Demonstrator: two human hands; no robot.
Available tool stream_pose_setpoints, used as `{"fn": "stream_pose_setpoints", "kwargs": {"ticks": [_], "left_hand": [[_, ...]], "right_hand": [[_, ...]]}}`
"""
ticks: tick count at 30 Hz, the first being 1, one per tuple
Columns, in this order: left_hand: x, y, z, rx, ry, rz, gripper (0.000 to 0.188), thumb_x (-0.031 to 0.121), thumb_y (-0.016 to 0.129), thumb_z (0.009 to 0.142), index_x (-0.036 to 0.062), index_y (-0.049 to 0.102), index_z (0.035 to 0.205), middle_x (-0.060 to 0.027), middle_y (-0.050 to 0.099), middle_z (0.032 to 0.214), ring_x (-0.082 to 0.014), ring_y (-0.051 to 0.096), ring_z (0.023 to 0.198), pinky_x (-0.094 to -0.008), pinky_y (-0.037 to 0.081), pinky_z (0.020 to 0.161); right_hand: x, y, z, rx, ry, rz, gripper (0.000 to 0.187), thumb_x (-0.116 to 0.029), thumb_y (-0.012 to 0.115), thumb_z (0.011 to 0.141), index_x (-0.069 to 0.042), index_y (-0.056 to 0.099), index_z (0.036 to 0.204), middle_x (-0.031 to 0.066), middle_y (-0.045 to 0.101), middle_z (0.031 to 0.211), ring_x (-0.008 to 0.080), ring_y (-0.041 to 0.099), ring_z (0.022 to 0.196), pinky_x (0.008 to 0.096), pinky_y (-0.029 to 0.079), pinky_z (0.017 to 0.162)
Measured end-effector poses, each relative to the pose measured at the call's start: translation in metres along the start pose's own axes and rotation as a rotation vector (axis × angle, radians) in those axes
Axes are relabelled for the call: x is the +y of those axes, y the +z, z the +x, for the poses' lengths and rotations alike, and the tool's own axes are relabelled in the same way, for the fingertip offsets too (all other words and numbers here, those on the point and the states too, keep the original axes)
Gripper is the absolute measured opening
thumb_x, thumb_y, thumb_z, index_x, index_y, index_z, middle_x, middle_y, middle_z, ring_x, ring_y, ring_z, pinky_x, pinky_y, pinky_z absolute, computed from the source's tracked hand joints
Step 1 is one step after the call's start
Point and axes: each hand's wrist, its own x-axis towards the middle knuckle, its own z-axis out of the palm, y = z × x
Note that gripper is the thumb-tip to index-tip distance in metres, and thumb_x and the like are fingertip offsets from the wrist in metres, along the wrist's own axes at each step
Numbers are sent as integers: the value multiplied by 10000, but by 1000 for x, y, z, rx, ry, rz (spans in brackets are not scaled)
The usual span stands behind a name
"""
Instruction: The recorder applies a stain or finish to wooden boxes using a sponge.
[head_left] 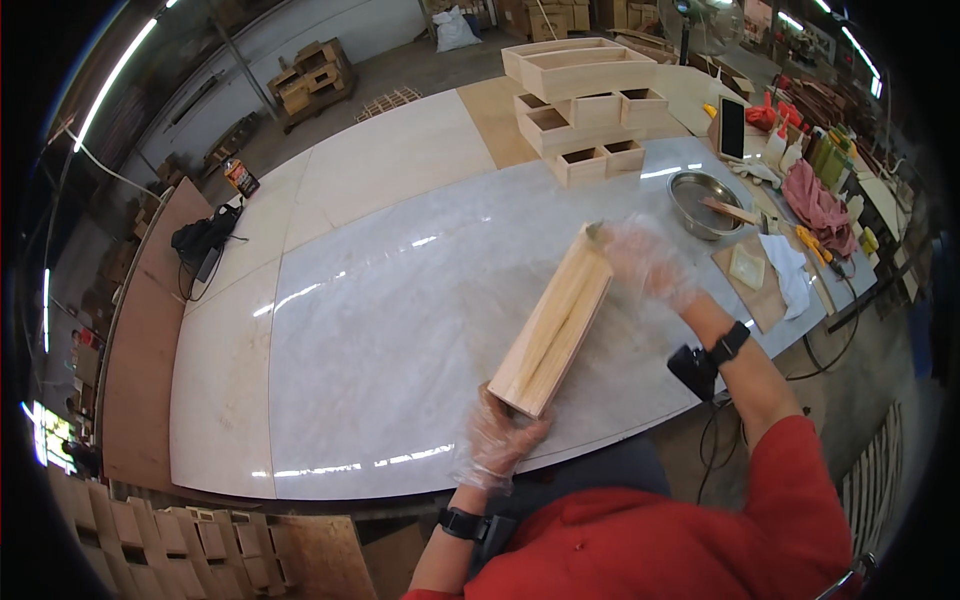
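Left hand (500,435): gloved in clear plastic; I see its fingers grasping the lower end of the wood piece (553,330).
Right hand (648,262): gloved too, at the upper end; a small dark thing shows by the fingertips, and I cannot tell whether they clench it.
Wood piece: I have it slanting between both hands, over the table (370,370); whether it touches the top, I cannot tell.
Bowl (692,225): near the right hand, a stick (732,210) leaning in it.
Boxes (590,80): stacked at the table's far side.
Bag (203,236): black, by the left edge.
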Motion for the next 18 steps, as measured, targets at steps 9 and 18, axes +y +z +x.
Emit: {"fn": "stream_pose_setpoints", "kwargs": {"ticks": [9, 18], "left_hand": [[-4, -2, -6, 112, -10, 115, 674, 305, 835, 689, -22, 446, 1132, -153, 641, 969, -247, 655, 889, -345, 517, 770], [3, -3, -6, 88, -81, 16, 697, 286, 859, 666, -25, 441, 1129, -156, 621, 1045, -208, 618, 978, -336, 493, 839]], "right_hand": [[-83, 5, 7, 227, -334, -100, 322, -122, 571, 835, -58, 615, 1147, 98, 669, 970, 283, 660, 852, 380, 540, 710], [-127, -24, 11, -156, -282, 67, 392, -164, 514, 870, -69, 543, 1250, 142, 618, 942, 278, 612, 908, 396, 506, 812]]}}
